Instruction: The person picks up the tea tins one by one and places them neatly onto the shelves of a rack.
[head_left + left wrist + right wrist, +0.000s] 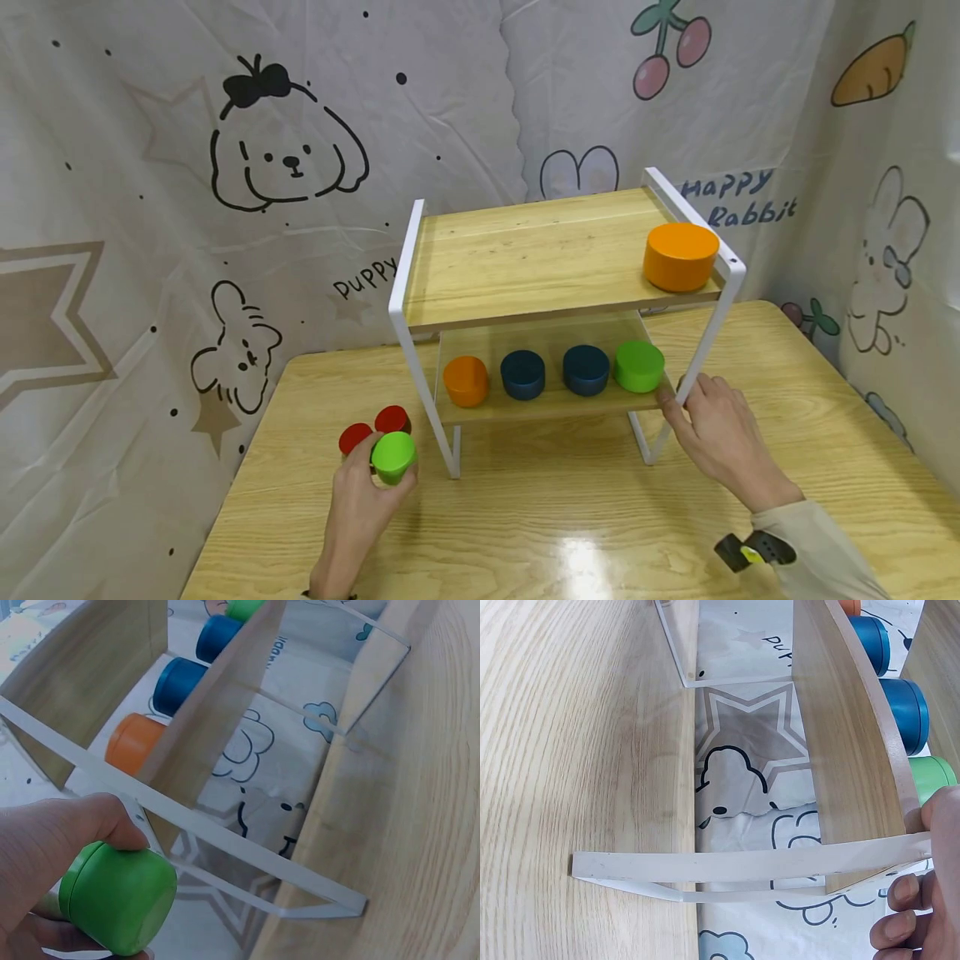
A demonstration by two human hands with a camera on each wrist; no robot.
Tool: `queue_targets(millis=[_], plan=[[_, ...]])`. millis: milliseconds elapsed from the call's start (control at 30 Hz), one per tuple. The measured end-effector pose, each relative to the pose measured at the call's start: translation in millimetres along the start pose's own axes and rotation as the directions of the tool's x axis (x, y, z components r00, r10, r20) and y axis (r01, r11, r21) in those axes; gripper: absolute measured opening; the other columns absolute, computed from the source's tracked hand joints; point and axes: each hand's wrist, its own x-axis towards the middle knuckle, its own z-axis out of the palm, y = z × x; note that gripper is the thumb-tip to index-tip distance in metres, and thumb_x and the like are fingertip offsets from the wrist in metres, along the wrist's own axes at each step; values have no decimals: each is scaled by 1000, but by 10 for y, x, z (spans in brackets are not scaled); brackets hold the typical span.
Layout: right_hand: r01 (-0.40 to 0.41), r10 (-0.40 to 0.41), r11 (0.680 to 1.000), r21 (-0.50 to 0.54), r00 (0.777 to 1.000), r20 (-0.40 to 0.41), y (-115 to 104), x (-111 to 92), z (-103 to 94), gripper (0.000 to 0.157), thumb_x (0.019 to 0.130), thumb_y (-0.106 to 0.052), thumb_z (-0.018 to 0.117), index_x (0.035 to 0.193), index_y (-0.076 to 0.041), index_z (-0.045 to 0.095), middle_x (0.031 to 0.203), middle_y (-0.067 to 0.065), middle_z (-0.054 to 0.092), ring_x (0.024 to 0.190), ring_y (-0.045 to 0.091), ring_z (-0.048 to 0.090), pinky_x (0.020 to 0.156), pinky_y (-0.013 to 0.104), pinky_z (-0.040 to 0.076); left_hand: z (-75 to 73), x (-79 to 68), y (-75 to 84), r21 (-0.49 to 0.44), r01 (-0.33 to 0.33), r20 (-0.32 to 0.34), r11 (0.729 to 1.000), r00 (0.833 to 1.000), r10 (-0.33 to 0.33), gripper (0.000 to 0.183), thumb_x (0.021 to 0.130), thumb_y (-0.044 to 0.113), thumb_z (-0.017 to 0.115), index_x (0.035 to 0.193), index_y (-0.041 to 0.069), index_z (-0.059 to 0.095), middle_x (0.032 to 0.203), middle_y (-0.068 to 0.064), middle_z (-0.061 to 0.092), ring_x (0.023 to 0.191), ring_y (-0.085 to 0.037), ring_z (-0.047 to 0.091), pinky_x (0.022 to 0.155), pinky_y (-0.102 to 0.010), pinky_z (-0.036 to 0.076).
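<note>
Above the table at the left, my left hand pinches a small green round tin between thumb and fingers. In the left wrist view that tin is tilted. Two red round tins sit just beyond this hand. My right hand grips the white side frame of a two-tier wooden rack near the lower shelf's right end. In the right wrist view its thumb and curled fingers lie on either side of the frame.
On the lower shelf stand an orange tin, two dark blue tins and another green tin. A bigger orange tin stands on the top shelf's right end. Patterned cloth hangs behind the wooden table.
</note>
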Motion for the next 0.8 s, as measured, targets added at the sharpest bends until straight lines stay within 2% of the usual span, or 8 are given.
queue_targets(millis=[300,667,800], plan=[[-8,8,1000,-2,1000,6,4,1,-6,34,102,-30,46,74,-12,52,72,2,46,70,25,45,62,36,30,-60,-7,140,10,-15,-15,1000,1000,15,47,71,11,80,111,-5,60,97,-13,64,84,-23,62,71,-39,53],[11,-12,1000,-7,1000,-22,3,-11,3,34,101,-28,47,70,-14,50,68,0,42,65,21,42,59,34,29,-160,-14,409,10,-104,-43,995,994,104,50,68,12,83,111,-3,62,98,-12,66,83,-20,60,72,-41,53],[21,-21,1000,-8,999,-31,2,-9,2,34,101,-27,48,70,-14,50,68,-1,42,64,20,41,58,33,28,-194,-13,544,1,-173,-56,985,983,172,50,67,12,83,110,-2,62,97,-9,66,82,-17,61,71,-38,54]])
